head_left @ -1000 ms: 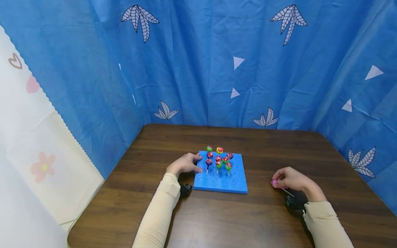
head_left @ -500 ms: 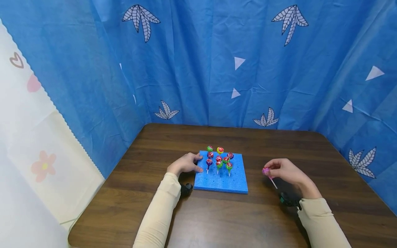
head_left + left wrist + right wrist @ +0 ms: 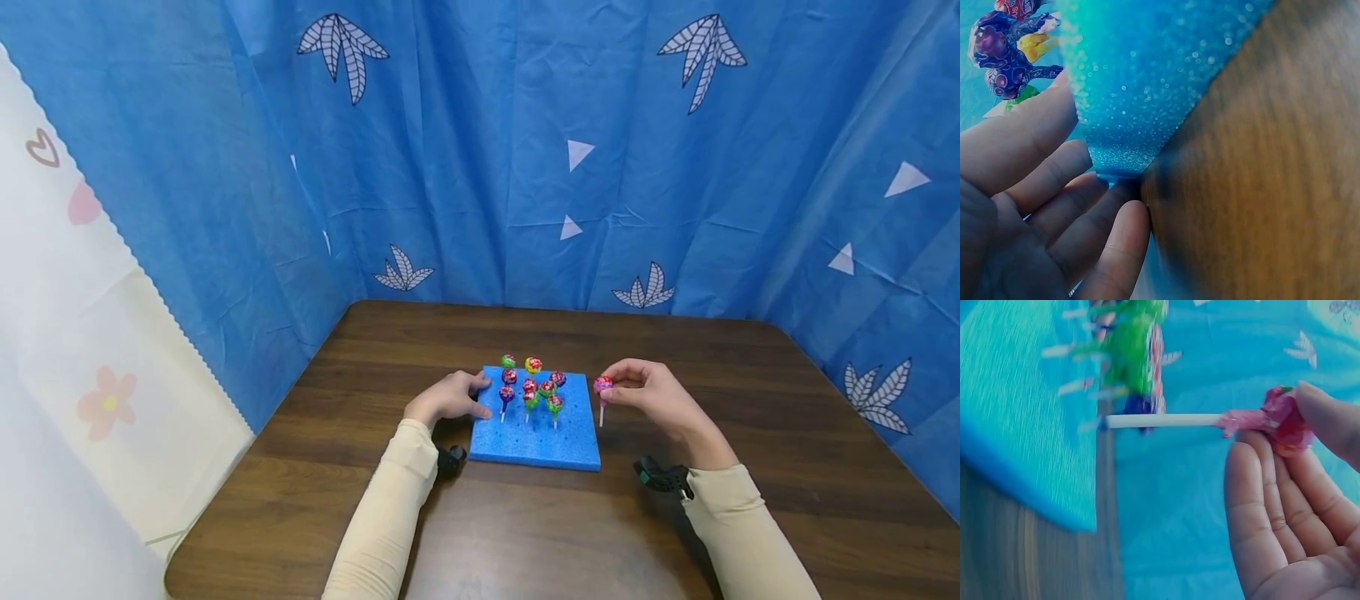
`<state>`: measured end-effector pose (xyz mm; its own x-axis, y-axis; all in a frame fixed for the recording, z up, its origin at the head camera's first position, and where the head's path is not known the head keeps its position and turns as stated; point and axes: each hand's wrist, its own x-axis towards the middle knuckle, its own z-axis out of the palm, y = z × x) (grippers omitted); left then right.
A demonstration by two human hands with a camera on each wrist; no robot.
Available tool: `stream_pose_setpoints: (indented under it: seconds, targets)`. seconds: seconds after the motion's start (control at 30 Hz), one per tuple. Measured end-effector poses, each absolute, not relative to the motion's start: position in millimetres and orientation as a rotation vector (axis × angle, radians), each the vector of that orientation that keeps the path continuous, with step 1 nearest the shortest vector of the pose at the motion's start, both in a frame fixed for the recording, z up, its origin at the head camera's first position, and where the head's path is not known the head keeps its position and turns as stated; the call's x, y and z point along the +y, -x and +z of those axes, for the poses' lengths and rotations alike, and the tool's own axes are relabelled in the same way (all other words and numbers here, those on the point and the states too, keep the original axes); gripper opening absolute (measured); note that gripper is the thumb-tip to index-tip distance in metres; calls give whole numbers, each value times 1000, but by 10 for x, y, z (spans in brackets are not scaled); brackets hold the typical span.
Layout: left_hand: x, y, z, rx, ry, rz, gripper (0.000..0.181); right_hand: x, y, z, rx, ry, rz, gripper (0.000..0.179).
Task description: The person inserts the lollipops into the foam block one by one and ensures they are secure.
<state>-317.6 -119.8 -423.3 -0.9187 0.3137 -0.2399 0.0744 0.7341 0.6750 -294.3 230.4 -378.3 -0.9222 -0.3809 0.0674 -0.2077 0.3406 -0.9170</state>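
Note:
In the head view a blue foam board [image 3: 534, 437] lies on the table. Several wrapped lollipops [image 3: 530, 400] stand upright in it by their sticks, with green, purple, red and yellow wrappers. My left hand [image 3: 448, 395] rests at the board's left edge, thumb and a finger spread over the rim. In the left wrist view its fingers [image 3: 1116, 250] lie loosely along the foam's side. My right hand [image 3: 656, 396] pinches a pink lollipop [image 3: 603, 386] by its wrapped head, just off the board's right edge. Its white stick [image 3: 1166, 420] points down in the head view, the lower end free.
The brown wooden table [image 3: 510, 533] carries the board near its middle. A blue curtain [image 3: 480, 167] with leaf prints hangs behind and to the right. A white cloth [image 3: 90, 333] hangs at the left. A dark wrist camera [image 3: 660, 475] sits below the right hand.
My right hand has lifted the pink lollipop and carried it left to the board, its stick turning from slanted to nearly vertical. The left hand has stayed at the board's edge.

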Motion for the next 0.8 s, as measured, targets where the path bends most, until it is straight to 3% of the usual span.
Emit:
stream_pose_setpoints:
  seconds: [0.8]
  targets:
    - [-1195,3183,-4235,2614,-288,955,68,1264,2783,-3865,2266,734,-1849,26]
